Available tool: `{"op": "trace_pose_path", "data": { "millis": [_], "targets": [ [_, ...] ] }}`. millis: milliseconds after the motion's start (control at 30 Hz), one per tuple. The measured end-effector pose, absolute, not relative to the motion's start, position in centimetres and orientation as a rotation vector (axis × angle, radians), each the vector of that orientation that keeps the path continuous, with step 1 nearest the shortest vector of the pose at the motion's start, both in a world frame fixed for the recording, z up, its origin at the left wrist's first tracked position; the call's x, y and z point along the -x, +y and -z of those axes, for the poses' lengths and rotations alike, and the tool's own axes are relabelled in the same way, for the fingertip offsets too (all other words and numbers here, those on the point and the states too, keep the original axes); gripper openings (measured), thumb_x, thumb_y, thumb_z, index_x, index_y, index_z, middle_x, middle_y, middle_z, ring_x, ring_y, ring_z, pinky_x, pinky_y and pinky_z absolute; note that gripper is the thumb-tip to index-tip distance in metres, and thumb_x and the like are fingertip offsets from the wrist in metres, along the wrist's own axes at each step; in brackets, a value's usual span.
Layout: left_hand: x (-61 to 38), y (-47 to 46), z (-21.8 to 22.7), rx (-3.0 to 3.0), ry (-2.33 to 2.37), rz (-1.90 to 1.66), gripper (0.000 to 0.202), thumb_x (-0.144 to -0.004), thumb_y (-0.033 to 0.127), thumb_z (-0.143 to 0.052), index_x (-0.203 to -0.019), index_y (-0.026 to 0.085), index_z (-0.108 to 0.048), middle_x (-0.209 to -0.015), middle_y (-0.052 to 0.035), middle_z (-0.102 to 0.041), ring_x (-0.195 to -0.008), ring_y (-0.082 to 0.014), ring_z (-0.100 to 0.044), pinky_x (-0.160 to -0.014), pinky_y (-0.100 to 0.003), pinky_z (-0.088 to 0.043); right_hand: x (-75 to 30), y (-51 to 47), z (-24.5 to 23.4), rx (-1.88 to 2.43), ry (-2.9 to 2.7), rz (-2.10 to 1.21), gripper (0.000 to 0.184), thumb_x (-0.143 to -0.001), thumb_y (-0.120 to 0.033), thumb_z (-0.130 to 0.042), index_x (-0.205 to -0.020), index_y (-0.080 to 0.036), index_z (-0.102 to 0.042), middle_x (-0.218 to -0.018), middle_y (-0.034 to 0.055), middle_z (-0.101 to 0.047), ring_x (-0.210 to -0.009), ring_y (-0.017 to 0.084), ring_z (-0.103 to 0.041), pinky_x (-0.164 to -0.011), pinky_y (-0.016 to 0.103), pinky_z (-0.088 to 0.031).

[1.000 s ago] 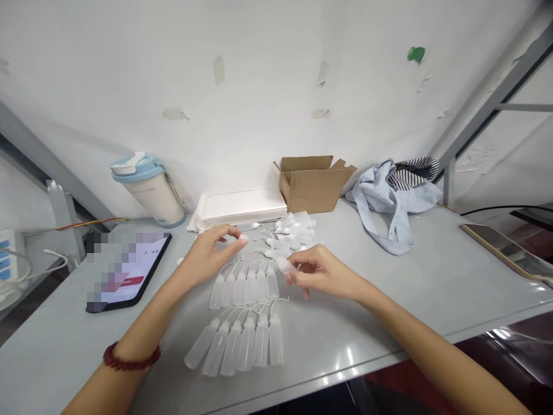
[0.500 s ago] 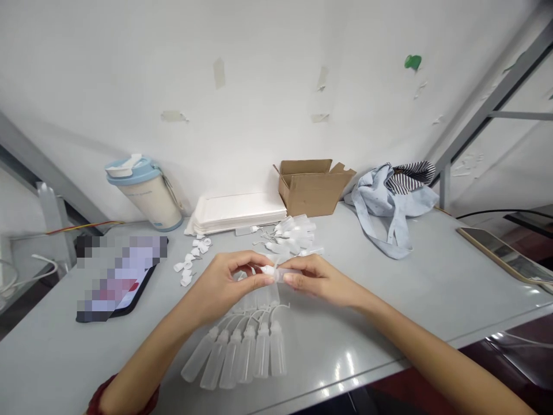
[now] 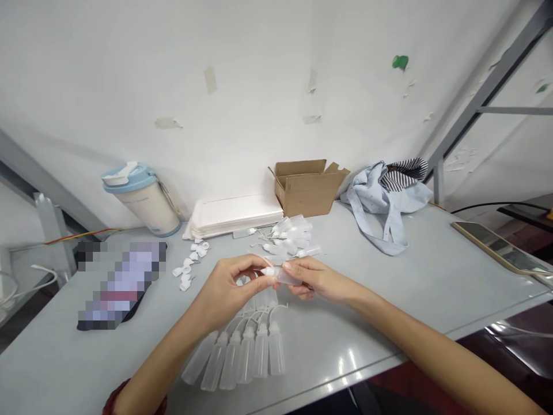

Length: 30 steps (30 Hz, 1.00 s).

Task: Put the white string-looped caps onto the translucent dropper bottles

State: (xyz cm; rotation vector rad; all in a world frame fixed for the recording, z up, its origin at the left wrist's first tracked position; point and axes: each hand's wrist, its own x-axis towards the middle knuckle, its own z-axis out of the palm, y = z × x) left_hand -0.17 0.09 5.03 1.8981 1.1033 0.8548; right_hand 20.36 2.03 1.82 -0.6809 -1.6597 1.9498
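Note:
My left hand (image 3: pixel 235 282) is closed, its thumb and fingertips pinching the white tip of a small translucent dropper bottle (image 3: pixel 288 278). My right hand (image 3: pixel 318 278) grips the body of the same bottle, thumb on top and fingers curled beneath. The bottle lies sideways between both hands, just above the table. Nearer me, a row of clear bottles (image 3: pixel 233 362) lies side by side, with thin curved strips at their necks. Part of another group of bottles behind that row is covered by my left hand. Small white caps (image 3: pixel 186 270) are scattered to the left.
A loose pile of bottles (image 3: pixel 294 233) lies beyond my hands. Behind it are a stack of white trays (image 3: pixel 235 213) and an open cardboard box (image 3: pixel 309 193). A tumbler (image 3: pixel 144 199) and a pixelated phone (image 3: pixel 123 288) stand left; a cloth bag (image 3: pixel 380 196) and another phone (image 3: pixel 496 245) lie right.
My right hand has shifted its grip: the thumb now lies over the bottle and the fingers curl underneath. My left hand still pinches the tip. The whole view has shifted slightly.

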Motion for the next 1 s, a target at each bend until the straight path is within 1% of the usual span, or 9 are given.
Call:
{"op": "trace_pose_path", "data": {
  "millis": [100,267,367,467,533,600,767,867,1000],
  "targets": [
    [0.1,-0.1,-4.9,-1.946,1.071,-0.923,0.008,-0.079,0.025,-0.066,-0.080,0.019,-0.070,-0.079,-0.0021,-0.072,-0.071,-0.0162,-0.062,-0.067,-0.027,-0.049,-20.1,1.9,-1.8,0.674,-1.536,-2.034,0.043,-0.091,-0.053,-0.045,-0.077,-0.014,-0.056,-0.053,-0.0093,-0.024,-0.045,0.005,-0.017,-0.043,0.022,-0.015],
    [0.1,-0.1,-4.8,-2.048,0.970,-0.982,0.012,-0.082,0.021,-0.063,-0.075,0.020,-0.072,-0.080,-0.0022,-0.072,-0.075,-0.0158,-0.062,-0.073,-0.027,-0.048,-19.9,1.8,-1.6,0.710,-1.385,-2.181,0.044,-0.091,-0.052,-0.043,-0.081,-0.013,-0.060,-0.049,-0.0113,-0.017,-0.041,0.005,-0.011,-0.040,0.022,-0.010],
    [0.0,0.0,-4.8,-1.896,1.058,-0.907,0.007,-0.078,0.025,-0.067,-0.078,0.019,-0.072,-0.080,-0.0023,-0.071,-0.074,-0.0163,-0.062,-0.069,-0.026,-0.050,-19.8,1.6,-1.6,0.809,-1.514,-1.981,0.043,-0.091,-0.053,-0.044,-0.072,-0.015,-0.053,-0.052,-0.0095,-0.020,-0.044,0.006,-0.016,-0.042,0.021,-0.014],
    [-0.1,0.1,-4.7,-1.759,1.113,-0.817,0.016,-0.079,0.032,-0.064,-0.077,0.018,-0.070,-0.075,-0.0019,-0.069,-0.068,-0.0151,-0.060,-0.061,-0.024,-0.050,-19.6,1.4,-1.8,0.920,-1.653,-1.660,0.040,-0.090,-0.051,-0.048,-0.069,-0.018,-0.044,-0.060,-0.0063,-0.027,-0.051,0.006,-0.024,-0.047,0.021,-0.021],
    [-0.1,0.1,-4.5,-1.735,1.124,-0.775,0.018,-0.080,0.034,-0.063,-0.076,0.018,-0.069,-0.069,-0.0010,-0.066,-0.061,-0.0138,-0.058,-0.057,-0.024,-0.049,-19.5,1.3,-2.1,0.949,-1.672,-1.572,0.039,-0.089,-0.052,-0.049,-0.070,-0.018,-0.041,-0.064,-0.0055,-0.029,-0.053,0.007,-0.026,-0.048,0.021,-0.024],
    [-0.2,0.1,-4.1,-1.780,1.114,-0.823,0.015,-0.079,0.031,-0.065,-0.075,0.018,-0.069,-0.070,-0.0015,-0.067,-0.062,-0.0142,-0.059,-0.058,-0.024,-0.050,-19.5,1.3,-2.2,0.947,-1.638,-1.652,0.040,-0.088,-0.054,-0.049,-0.070,-0.019,-0.039,-0.062,-0.0065,-0.027,-0.051,0.007,-0.024,-0.045,0.020,-0.023],
    [-0.4,0.0,-2.9,-2.156,0.963,-1.093,0.008,-0.082,0.020,-0.061,-0.083,0.019,-0.070,-0.081,-0.0054,-0.070,-0.074,-0.0172,-0.062,-0.067,-0.028,-0.050,-19.9,1.9,-2.1,0.920,-1.424,-2.097,0.046,-0.088,-0.056,-0.048,-0.064,-0.020,-0.033,-0.050,-0.0105,-0.018,-0.043,0.005,-0.011,-0.040,0.021,-0.009],
    [-0.4,0.0,-2.7,-2.220,0.945,-1.127,0.011,-0.085,0.021,-0.059,-0.083,0.019,-0.069,-0.083,-0.0067,-0.070,-0.076,-0.0180,-0.063,-0.068,-0.028,-0.050,-20.0,2.0,-2.2,0.907,-1.349,-2.145,0.048,-0.086,-0.056,-0.051,-0.061,-0.020,-0.030,-0.048,-0.0111,-0.016,-0.042,0.005,-0.009,-0.039,0.021,-0.006],
    [-0.5,0.0,-3.3,-2.030,1.067,-0.941,0.018,-0.085,0.032,-0.057,-0.079,0.019,-0.068,-0.076,-0.0036,-0.067,-0.070,-0.0160,-0.061,-0.062,-0.025,-0.049,-19.8,1.8,-2.6,0.890,-1.340,-2.076,0.042,-0.087,-0.054,-0.052,-0.067,-0.020,-0.038,-0.050,-0.0111,-0.017,-0.044,0.005,-0.009,-0.040,0.020,-0.007]
  ]
}}
